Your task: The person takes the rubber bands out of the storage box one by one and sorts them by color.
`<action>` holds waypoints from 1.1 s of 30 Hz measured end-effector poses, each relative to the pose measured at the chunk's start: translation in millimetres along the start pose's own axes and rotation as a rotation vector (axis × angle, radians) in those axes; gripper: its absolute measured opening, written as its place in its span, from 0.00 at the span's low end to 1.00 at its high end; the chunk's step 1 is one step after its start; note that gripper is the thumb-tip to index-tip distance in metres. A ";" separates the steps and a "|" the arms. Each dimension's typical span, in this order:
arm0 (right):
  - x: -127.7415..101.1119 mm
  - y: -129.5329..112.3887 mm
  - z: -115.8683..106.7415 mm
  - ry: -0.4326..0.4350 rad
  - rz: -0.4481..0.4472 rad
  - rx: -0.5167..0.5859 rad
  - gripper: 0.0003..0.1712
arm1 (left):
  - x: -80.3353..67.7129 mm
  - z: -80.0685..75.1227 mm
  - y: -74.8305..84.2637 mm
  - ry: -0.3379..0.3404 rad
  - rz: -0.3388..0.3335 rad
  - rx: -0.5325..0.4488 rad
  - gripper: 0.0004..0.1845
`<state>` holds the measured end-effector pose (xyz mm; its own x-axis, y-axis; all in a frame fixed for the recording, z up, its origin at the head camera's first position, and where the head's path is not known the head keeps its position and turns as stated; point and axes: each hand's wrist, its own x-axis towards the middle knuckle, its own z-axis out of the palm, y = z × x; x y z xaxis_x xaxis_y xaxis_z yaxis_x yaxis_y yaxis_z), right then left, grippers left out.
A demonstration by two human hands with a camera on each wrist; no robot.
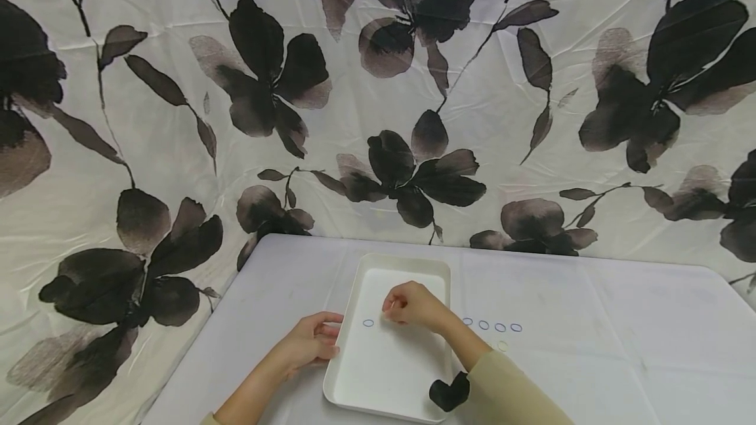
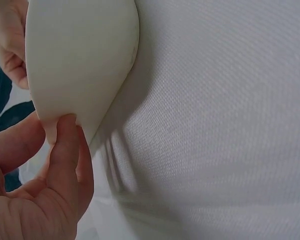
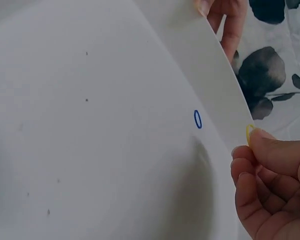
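Observation:
A white rectangular tray (image 1: 390, 372) lies on the table. My left hand (image 1: 310, 345) grips its left edge; in the left wrist view, thumb and fingers pinch the tray's wall (image 2: 80, 65). Over the tray, my right hand (image 1: 413, 305) pinches a small yellow ring (image 3: 249, 134) between thumb and index finger. One blue ring (image 1: 368, 323) lies on the tray floor, to the left of the right hand. In the right wrist view this blue ring (image 3: 198, 119) sits close to the tray's wall.
To the right of the tray, several blue rings (image 1: 500, 328) lie in a row on the white tablecloth (image 1: 590, 372), with a yellow ring (image 1: 503, 346) just in front of them. A floral curtain (image 1: 413, 117) hangs behind the table. A black object (image 1: 450, 392) overlaps the tray's near right corner.

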<state>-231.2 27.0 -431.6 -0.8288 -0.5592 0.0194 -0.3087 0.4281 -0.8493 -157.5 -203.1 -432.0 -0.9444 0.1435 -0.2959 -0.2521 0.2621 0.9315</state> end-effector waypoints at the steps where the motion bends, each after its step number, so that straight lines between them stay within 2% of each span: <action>1: -1.1 1.1 -1.1 -0.003 0.003 0.002 0.02 | -0.2 -0.1 0.2 0.001 -0.001 0.002 0.31; 9: -8.7 8.7 -11.6 -0.003 0.026 0.035 0.02 | -1.1 -0.4 1.6 0.005 -0.005 0.015 0.31; 20: -21.2 6.2 -29.5 0.002 0.068 0.141 0.02 | -0.9 -0.4 1.5 0.000 -0.003 0.018 0.31; 33: -43.6 15.1 -51.6 -0.008 0.079 0.166 0.04 | 0.1 -1.8 0.5 -0.010 0.000 0.012 0.32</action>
<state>-223.8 94.5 -418.0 -0.8437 -0.5341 -0.0547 -0.1608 0.3485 -0.9234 -158.1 -204.6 -431.1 -0.9420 0.1533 -0.2984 -0.2497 0.2736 0.9289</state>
